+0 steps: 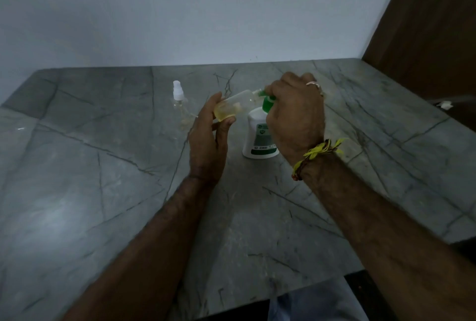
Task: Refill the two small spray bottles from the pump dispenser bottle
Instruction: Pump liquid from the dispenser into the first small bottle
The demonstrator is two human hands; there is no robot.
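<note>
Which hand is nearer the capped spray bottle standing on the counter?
Left. The left hand, holding the tilted open bottle, is just right of the capped spray bottle; the right hand is farther right, on the pump dispenser bottle.

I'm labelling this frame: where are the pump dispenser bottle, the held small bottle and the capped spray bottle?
pump dispenser bottle [258, 137]: head view, white body.
held small bottle [233, 105]: head view, clear side.
capped spray bottle [178, 91]: head view, white cap.

The pump bottle [260, 137] carries a green and white label with a small emblem and a line of print along its lower edge, all too blurred to read.
</note>
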